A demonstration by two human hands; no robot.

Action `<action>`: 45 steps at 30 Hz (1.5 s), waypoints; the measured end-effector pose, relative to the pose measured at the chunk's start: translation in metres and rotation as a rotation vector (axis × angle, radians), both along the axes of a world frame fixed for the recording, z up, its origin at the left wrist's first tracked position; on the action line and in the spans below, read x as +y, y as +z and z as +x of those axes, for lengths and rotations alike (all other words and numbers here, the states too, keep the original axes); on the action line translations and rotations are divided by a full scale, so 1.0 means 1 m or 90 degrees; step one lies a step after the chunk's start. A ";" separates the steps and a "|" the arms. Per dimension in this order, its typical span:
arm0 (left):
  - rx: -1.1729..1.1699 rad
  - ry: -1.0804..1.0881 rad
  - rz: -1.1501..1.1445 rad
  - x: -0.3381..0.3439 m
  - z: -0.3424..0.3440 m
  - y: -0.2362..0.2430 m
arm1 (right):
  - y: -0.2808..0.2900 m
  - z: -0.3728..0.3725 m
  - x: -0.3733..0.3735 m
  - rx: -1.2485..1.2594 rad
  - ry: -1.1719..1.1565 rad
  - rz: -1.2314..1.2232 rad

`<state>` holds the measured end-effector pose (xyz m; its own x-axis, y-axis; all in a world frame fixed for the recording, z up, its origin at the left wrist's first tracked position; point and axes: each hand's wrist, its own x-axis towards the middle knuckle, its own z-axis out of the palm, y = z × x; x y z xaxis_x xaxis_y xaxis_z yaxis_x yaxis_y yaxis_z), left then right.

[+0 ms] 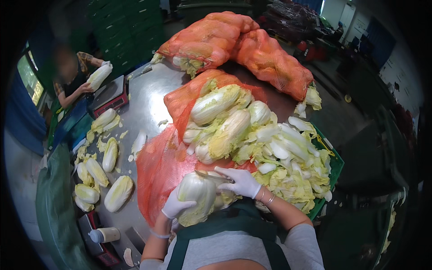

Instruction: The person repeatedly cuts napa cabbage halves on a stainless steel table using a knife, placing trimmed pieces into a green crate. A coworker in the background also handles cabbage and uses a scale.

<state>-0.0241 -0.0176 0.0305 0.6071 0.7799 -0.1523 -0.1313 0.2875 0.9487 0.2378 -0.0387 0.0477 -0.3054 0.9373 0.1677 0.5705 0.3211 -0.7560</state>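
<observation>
Orange mesh sacks (204, 42), full, beyond fingers: apparently untouched. Open sack (155, 168), ahead of fingers: heads (229, 130) remaining. Leaf heap (292, 166), right: stripping judged well along. Cabbage (198, 195), between hands: trimming seemingly unfinished. Pale heads (118, 193), left: probably done. Left hand (178, 205): fingers spread, cupping cabbage. Right hand (242, 182): fingers curled round knife (210, 176), blade at cabbage's upper end.

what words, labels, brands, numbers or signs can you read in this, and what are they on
None can be read.
Green stacked crates: pale marks, too small and blurred.
Wall at right: small dark marks, too blurred to tell if they are text.
Far scale: no legible text.
Bottle: no legible text.
Knife and held cabbage: none visible.
</observation>
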 end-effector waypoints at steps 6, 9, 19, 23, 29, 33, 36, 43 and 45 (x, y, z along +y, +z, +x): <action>0.124 0.032 0.064 -0.011 0.004 -0.002 | 0.021 -0.016 -0.022 -0.278 -0.065 -0.039; 0.137 0.056 0.094 -0.017 0.006 -0.005 | 0.015 -0.020 -0.025 -0.299 -0.068 -0.001; 0.295 0.026 0.178 -0.025 0.011 -0.013 | -0.066 0.003 -0.014 -0.236 -0.145 0.144; 0.362 -0.014 0.295 -0.026 0.007 -0.013 | -0.101 0.039 -0.012 -0.353 -0.220 -0.020; 0.110 0.064 0.260 -0.014 0.016 0.036 | -0.089 0.105 -0.043 -0.276 -0.294 -0.116; 0.115 0.111 0.341 -0.007 0.027 -0.014 | -0.007 0.054 -0.039 0.219 -0.178 -0.164; 0.094 0.144 0.382 -0.006 0.053 -0.030 | 0.008 0.018 -0.024 0.396 -0.057 -0.017; 0.211 0.062 0.524 0.002 0.056 -0.016 | -0.037 -0.021 -0.012 0.165 -0.098 0.005; 0.293 -0.021 0.562 0.013 0.042 -0.014 | -0.042 -0.021 -0.016 0.212 -0.117 0.023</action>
<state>0.0181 -0.0046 0.0169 0.6575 0.7113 0.2486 0.2981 -0.5486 0.7811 0.2163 -0.0547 0.0056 -0.0565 0.9630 0.2634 0.3465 0.2664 -0.8994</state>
